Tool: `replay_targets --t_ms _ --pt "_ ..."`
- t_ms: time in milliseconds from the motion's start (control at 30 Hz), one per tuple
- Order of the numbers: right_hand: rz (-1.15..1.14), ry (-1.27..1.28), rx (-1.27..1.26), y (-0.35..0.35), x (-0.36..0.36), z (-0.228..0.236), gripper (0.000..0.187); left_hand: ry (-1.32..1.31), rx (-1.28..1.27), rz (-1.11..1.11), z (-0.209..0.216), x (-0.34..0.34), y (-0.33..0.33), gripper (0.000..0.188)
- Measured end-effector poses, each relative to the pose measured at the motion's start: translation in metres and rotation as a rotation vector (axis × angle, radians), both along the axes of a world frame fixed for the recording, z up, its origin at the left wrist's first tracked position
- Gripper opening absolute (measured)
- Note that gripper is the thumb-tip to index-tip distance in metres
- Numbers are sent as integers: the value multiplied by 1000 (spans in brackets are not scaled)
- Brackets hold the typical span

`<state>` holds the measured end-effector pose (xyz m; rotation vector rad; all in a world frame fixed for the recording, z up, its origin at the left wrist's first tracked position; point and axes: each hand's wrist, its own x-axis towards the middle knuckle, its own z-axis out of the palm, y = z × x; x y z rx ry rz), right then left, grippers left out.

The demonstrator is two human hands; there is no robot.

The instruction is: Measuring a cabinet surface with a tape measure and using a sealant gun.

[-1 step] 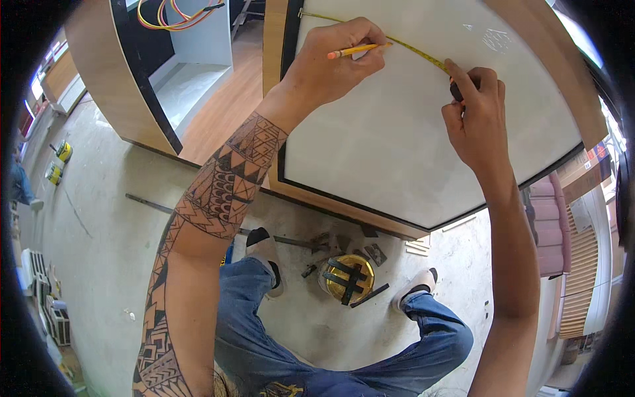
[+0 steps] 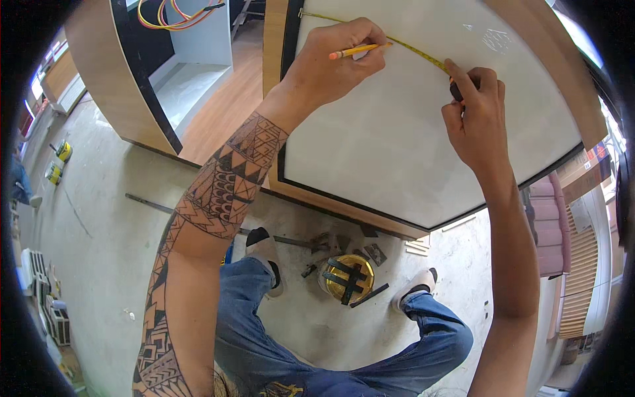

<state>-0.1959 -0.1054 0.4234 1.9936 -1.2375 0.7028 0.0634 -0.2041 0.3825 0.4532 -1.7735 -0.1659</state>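
My left hand (image 2: 344, 59) is closed round a yellow pencil (image 2: 357, 51) with an orange eraser end. The pencil's tip meets the edge of a yellow tape measure blade (image 2: 417, 53), which lies stretched over a white panel (image 2: 370, 145) with a black border. At the blade's far left end, its hook sits by the black border. My right hand (image 2: 477, 109) grips the dark tape measure case (image 2: 456, 89), its index finger resting on the blade; the palm hides most of the case.
Between my feet stands a bucket with a gold lid (image 2: 348, 278), dark strips lying on it. A long dark bar (image 2: 291, 242) lies behind it on the floor. At upper left, coloured wires (image 2: 173, 23) hang beside an open cabinet (image 2: 192, 86). Pink cushioning (image 2: 548, 225) is at right.
Both hands and the tape measure stay in place; the pencil has shifted very slightly. At the far left edge, another person's leg has moved a little.
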Motion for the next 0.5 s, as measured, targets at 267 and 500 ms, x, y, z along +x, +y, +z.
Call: replay_targets --t_ms 267,500 --pt "47 -10 42 14 -12 -10 59 83 -97 9 -34 13 40 11" --pt "39 -85 236 31 -14 -78 61 -110 239 -164 -96 29 59 7"
